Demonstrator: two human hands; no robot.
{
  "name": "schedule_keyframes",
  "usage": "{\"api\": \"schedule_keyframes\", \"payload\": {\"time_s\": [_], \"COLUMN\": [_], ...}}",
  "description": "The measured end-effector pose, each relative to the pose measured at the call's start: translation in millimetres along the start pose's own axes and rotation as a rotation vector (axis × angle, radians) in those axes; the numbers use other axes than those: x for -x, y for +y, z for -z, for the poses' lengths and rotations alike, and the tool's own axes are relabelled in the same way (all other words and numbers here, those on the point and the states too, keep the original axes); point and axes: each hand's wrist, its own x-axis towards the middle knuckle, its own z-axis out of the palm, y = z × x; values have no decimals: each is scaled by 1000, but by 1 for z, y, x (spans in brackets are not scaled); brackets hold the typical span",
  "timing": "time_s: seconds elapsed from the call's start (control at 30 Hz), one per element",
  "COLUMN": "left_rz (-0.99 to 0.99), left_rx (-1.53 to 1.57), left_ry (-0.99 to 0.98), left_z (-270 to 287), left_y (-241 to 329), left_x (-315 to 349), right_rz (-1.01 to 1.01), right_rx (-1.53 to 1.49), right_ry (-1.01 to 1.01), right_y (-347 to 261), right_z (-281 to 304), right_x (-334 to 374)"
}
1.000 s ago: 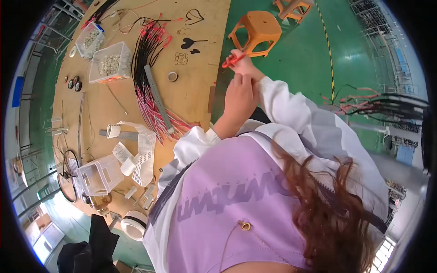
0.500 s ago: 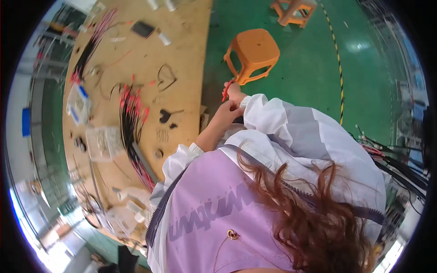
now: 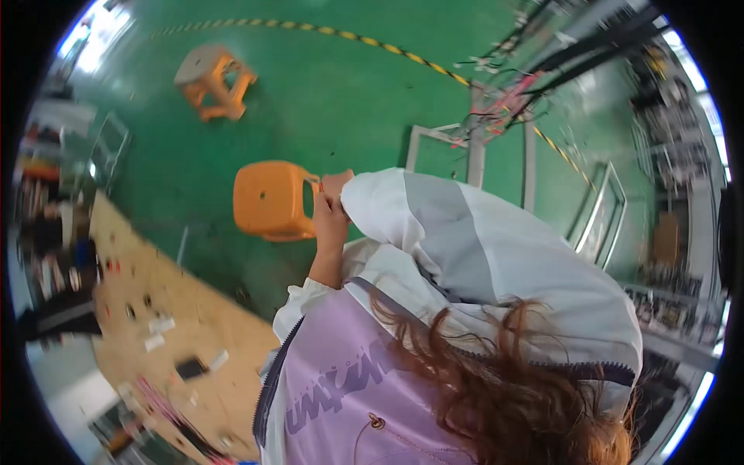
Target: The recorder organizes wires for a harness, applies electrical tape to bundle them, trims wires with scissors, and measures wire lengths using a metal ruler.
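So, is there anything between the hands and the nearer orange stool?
Nothing visible. The left hand and right hand are together right at the edge of the orange stool; whether they touch it cannot be told.

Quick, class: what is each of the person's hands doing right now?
Left hand: fingers curled, pressed against the right; anything held cannot be told.
Right hand: mostly hidden by its white sleeve; cannot be told.

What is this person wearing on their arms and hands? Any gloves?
No gloves: both hands are bare. The left hand comes out of a white sleeve with a gathered cuff. The right hand comes out of a loose, puffy jacket sleeve in white with a broad grey panel. Over the chest is a lilac vest with darker lettering.
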Motion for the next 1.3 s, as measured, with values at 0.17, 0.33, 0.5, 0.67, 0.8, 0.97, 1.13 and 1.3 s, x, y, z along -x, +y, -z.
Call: {"api": "schedule_keyframes", "payload": {"time_s": [0.17, 0.33, 0.5, 0.67, 0.8, 0.97, 1.13, 1.3], "left_rz": [-270, -497, 302, 853, 639, 659, 743, 785], "left_rx": [-238, -49, 52, 491, 526, 507, 349, 173], "left_ry": [-533, -1047, -1232, -335, -275, -487, -706, -945], "left_z": [-52, -87, -92, -142, -202, -265, -344, -417], "left_y": [14, 55, 43, -25, 31, 32, 36, 53], "left_x": [-52, -55, -122, -270, -325, -359, -371, -385], "right_rz": [-428, -598, -554, 102, 46, -135, -221, -459], "right_rx": [-579, -2419, -2220, -1556, -1238, -1532, -1432, -1842], "right_ry": [141, 374, 250, 431, 333, 336, 826, 859], "right_y": [76, 120, 148, 116, 112, 165, 203, 231], "right_z": [29, 32, 80, 119, 216, 232, 213, 232], "right_x": [4, 54, 86, -16, -31, -44, -81, -115]}}
